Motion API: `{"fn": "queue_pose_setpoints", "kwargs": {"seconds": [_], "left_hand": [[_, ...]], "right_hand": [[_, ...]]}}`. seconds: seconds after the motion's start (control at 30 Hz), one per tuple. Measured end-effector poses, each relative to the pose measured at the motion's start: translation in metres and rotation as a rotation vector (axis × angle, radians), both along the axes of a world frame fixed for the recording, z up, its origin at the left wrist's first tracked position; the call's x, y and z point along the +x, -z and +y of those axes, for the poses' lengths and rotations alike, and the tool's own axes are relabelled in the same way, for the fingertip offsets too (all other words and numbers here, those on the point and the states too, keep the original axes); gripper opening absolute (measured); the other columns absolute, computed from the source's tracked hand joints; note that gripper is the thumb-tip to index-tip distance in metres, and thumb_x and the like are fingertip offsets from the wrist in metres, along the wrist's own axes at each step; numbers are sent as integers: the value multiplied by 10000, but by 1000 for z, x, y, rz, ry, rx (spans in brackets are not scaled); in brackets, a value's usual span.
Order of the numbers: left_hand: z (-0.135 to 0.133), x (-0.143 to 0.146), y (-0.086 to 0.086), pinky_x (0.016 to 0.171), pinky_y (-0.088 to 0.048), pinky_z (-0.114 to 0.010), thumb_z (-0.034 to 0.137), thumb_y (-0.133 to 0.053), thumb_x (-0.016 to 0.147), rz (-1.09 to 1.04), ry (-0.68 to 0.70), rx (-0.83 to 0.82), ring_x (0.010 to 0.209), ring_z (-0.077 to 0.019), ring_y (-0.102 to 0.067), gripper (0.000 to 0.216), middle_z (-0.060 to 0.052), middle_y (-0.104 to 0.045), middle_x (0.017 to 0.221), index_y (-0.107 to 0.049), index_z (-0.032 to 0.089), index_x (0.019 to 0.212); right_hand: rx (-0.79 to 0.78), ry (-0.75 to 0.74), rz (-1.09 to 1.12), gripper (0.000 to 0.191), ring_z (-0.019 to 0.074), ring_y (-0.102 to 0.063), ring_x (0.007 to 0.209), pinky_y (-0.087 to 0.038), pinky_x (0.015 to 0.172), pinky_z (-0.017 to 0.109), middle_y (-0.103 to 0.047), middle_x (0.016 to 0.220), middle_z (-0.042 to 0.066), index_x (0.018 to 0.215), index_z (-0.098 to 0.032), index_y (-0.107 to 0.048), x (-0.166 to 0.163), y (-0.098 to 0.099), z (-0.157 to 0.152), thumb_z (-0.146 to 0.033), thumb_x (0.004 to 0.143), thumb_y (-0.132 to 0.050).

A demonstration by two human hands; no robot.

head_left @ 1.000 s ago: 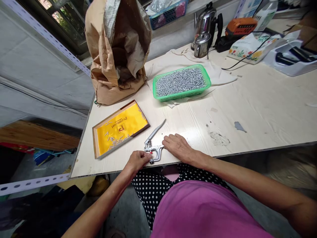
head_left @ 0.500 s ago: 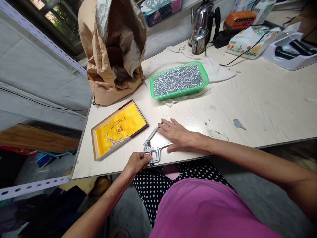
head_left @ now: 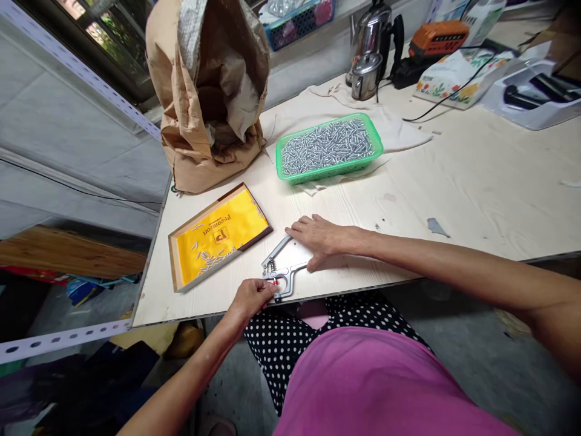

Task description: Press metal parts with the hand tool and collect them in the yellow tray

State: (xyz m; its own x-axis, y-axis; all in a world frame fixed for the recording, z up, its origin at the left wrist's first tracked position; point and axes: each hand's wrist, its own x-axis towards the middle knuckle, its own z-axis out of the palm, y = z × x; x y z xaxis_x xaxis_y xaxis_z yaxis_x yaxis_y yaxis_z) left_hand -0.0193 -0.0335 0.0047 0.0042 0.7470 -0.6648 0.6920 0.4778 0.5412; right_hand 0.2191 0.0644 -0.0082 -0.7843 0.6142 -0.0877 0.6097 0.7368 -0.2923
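Metal press pliers (head_left: 281,266) lie near the front edge of the pale wooden table (head_left: 454,181). My left hand (head_left: 251,298) is closed in a pinch at the pliers' jaw, on something too small to make out. My right hand (head_left: 318,237) wraps over both handles of the pliers, thumb under the lower one. A shallow yellow-lined box (head_left: 218,236) with several small metal pieces lies just left of the pliers. A green basket (head_left: 329,147) heaped with small metal parts stands farther back on a white cloth (head_left: 399,133).
A tall brown paper sack (head_left: 209,97) stands at the back left corner. Metal kettles (head_left: 370,54), an orange device (head_left: 438,36), a black cable, a floral pack and a white tray sit along the back right. The table's left edge drops to the floor.
My right hand moved from the pliers' jaw up onto the handles and closed around them. My left hand stayed pinched at the jaw. The camera view shifted slightly.
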Motion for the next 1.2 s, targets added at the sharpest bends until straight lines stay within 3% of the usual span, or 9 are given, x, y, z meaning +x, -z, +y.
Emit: {"fn": "queue_pose_setpoints", "kwargs": {"seconds": [0.17,0.3,0.43,0.53,0.67,0.83,0.97,1.07,1.2], "left_hand": [[-7,-5,4,471,-336,-243,668,-561,710,106,29,77,460,-126,-469,520,23,-514,500,-626,152,687],[-16,-1,-3,597,-426,-277,522,-466,879,273,179,406,620,-170,-570,429,-32,-600,663,-637,165,716],[-19,15,-9,758,-492,-313,379,-500,929,321,389,786,871,-204,-605,234,-70,-622,946,-626,185,958],[-7,32,-4,903,-488,-404,362,-595,892,346,615,890,1083,-262,-542,363,-112,-598,1160,-538,184,1203],[18,45,8,1011,-424,-492,405,-602,885,348,807,874,1241,-309,-447,603,-166,-498,1344,-366,154,1380],[30,49,5,943,-452,-466,433,-587,887,382,897,776,1104,-294,-499,658,-174,-528,1254,-331,116,1404],[33,55,-1,932,-448,-446,482,-619,856,361,905,771,1087,-289,-471,677,-153,-529,1219,-380,127,1380],[40,62,-2,905,-450,-419,490,-608,863,285,931,760,1062,-269,-468,561,-113,-548,1166,-474,158,1295],[49,65,-1,830,-452,-374,459,-563,903,212,949,717,957,-237,-495,361,-77,-588,989,-596,153,1091]], "right_hand": [[2,33,-70,693,303,-456,1022,-387,772,375,-572,1150,152,1184,-112,-571,-1,-14,-13,-509,655,-779],[-19,36,-81,446,274,-473,995,-391,746,350,-591,1084,142,1046,-105,-623,0,-22,-22,-397,737,-760],[-6,42,-58,322,253,-489,979,-401,746,338,-597,1064,146,1019,-92,-621,0,-24,-32,-293,790,-724],[21,47,-37,297,253,-500,963,-414,755,347,-603,1041,146,1018,-93,-620,0,-20,-37,-267,795,-714],[51,60,18,406,263,-508,949,-436,770,373,-599,1028,140,1064,-100,-608,3,-13,-42,-342,765,-738],[65,143,-4,592,291,-504,966,-452,772,399,-585,1077,158,1123,-99,-590,13,-12,-49,-411,669,-807],[24,167,-14,545,283,-505,980,-452,815,395,-586,1071,158,1111,-72,-598,19,-16,-53,-371,700,-795],[-26,195,29,510,270,-506,977,-455,811,380,-584,1055,153,1095,-79,-603,22,-17,-53,-372,719,-784],[-45,192,109,276,230,-517,908,-452,777,356,-597,981,126,961,-115,-629,23,-12,-53,-335,811,-707]]}}
